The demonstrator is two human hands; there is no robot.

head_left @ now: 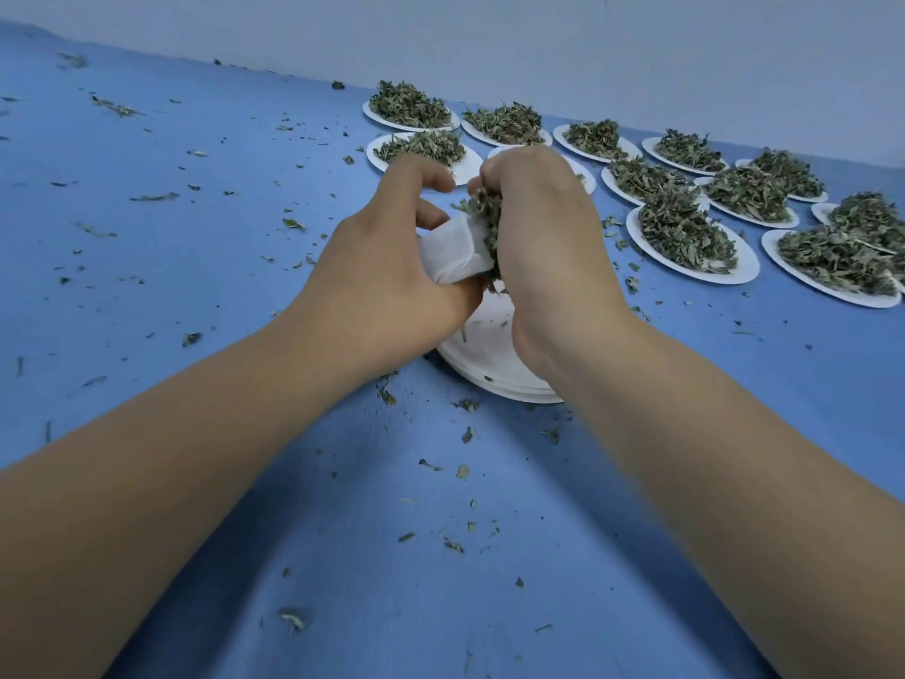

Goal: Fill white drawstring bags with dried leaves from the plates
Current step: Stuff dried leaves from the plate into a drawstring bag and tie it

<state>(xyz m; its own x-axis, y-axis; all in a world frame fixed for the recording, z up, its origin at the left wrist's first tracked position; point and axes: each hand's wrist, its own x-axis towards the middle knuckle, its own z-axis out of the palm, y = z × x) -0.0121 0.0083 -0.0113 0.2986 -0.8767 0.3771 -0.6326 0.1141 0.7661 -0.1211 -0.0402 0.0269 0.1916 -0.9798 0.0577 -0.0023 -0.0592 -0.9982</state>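
Note:
My left hand (387, 257) grips a small white drawstring bag (453, 252) by its mouth, fingers curled round the cloth. Pressed against it on the right, my right hand (543, 237) holds a clump of dried green leaves (487, 218) at the bag's opening. Both hands hover over a stack of white plates (482, 357) holding only a few crumbs. How full the bag is cannot be seen.
Several white plates heaped with dried leaves (685, 237) stand in rows at the back right, along a pale wall. Loose leaf bits (463, 470) litter the blue table (196, 262). A plate (421, 149) lies just beyond my fingers.

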